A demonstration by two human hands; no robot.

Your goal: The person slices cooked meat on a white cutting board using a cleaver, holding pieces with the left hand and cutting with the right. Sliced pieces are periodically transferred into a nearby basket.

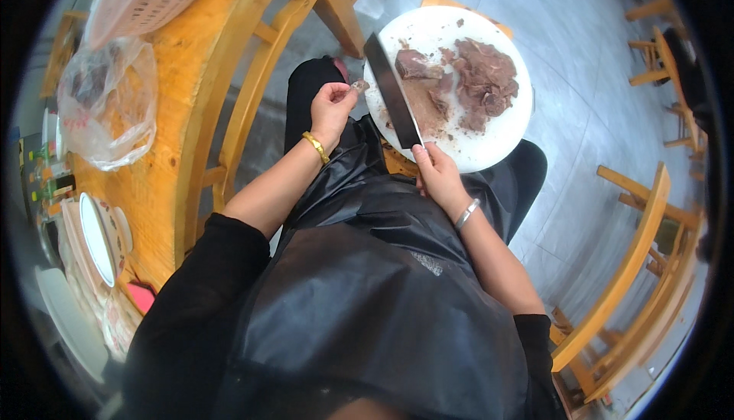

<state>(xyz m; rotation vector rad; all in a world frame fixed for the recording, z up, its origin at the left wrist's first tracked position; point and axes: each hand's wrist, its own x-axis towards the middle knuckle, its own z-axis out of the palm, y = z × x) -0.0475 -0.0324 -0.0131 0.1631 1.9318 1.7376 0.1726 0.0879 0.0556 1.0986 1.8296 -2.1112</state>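
Note:
My right hand (pixel 438 174) grips the handle of a cleaver (pixel 391 90), whose broad dark blade lies over the left part of a round white cutting board (pixel 459 153). Between the thumb and fingers of my left hand (pixel 335 111) is a small scrap of meat (pixel 359 85), held just off the board's left edge. A pile of sliced brown cooked meat (pixel 486 76) covers the board's right side. Nearer the blade rests a larger chunk of meat (pixel 417 65), with crumbs scattered around it. The handle is mostly hidden by my fingers.
To my left runs a wooden table (pixel 189 104) bearing a pink perforated basket (pixel 155 4), a clear plastic bag (pixel 109 104) and a white bowl (pixel 100 239). A wooden chair (pixel 252 87) stands beside it. More wooden chairs (pixel 625 271) are at the right on the grey tiled floor (pixel 565 133).

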